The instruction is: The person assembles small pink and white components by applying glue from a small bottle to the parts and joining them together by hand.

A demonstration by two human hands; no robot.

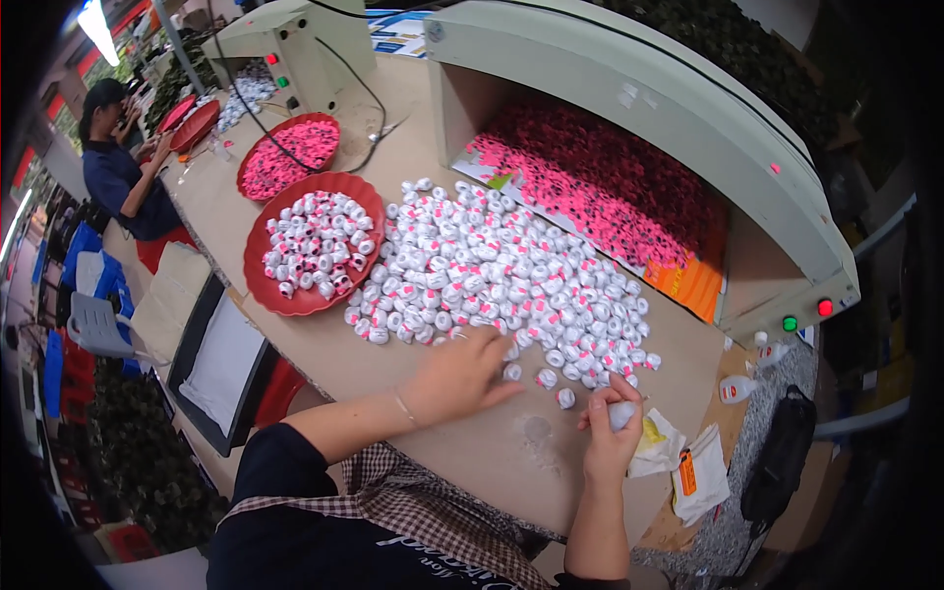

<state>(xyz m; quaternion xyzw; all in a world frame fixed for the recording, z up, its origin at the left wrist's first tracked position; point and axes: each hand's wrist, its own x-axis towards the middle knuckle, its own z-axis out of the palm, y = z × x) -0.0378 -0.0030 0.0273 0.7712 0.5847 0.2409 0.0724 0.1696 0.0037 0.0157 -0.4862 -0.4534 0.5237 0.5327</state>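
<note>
I see the left hand (454, 377) at the near edge of the pile of small white-and-pink pieces (482, 280) on the table (339, 364); the contact is hidden from me, so I can't tell whether it grips one. The right hand (610, 438) is closed around a white object (621, 416), perhaps a small bottle, just beside the pile. To its left, a scalloped red plate (258, 280) holds similar pieces (320, 239).

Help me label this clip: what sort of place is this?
Probably a workshop or factory: a heap of small white-and-pink pieces lies on the table, a pale box with red and green buttons stands behind it, and another person is farther along.
</note>
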